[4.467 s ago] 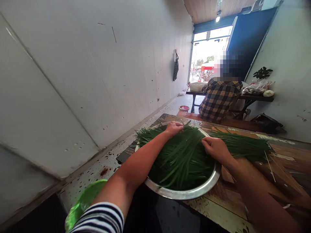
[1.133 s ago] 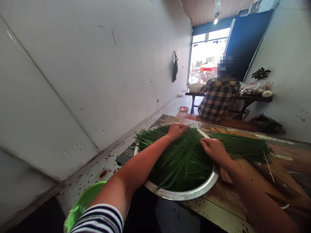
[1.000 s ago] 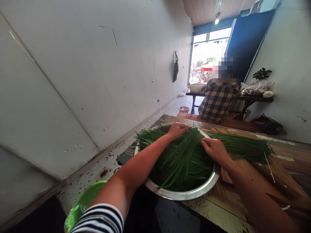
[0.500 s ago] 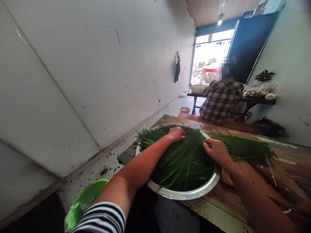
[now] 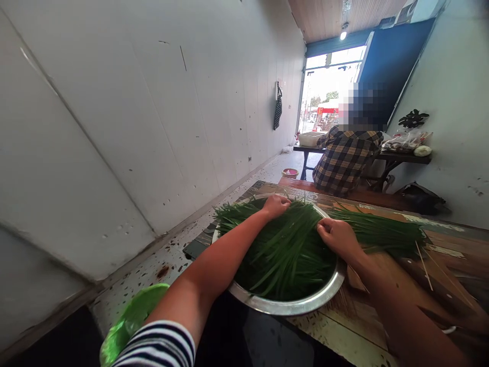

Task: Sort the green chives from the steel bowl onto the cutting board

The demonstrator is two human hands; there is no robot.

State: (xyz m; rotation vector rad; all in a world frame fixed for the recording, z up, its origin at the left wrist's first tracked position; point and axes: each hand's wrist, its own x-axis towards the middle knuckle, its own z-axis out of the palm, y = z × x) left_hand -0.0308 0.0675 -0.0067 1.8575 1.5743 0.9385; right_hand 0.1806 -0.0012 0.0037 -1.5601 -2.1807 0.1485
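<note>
Left hand (image 5: pixel 277 206): we curl its fingers at the far side of the green leaves (image 5: pixel 290 250); whether they pinch any, we cannot tell.
Right hand (image 5: pixel 338 237): we bend its fingers, tips close together, by the right rim of the bowl (image 5: pixel 290 307); again we cannot tell what they pinch.
Leaves: heaped in our bowl, some poking over its left rim.
Worktop (image 5: pixel 359 334): carries our bowl and, to its right, another bundle (image 5: pixel 385 232).

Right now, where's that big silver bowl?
In the head view, the silver bowl sits low, just right of the middle, on the wooden table. The green bin is down to its left, and a pile of long leaves lies to its right.
</note>
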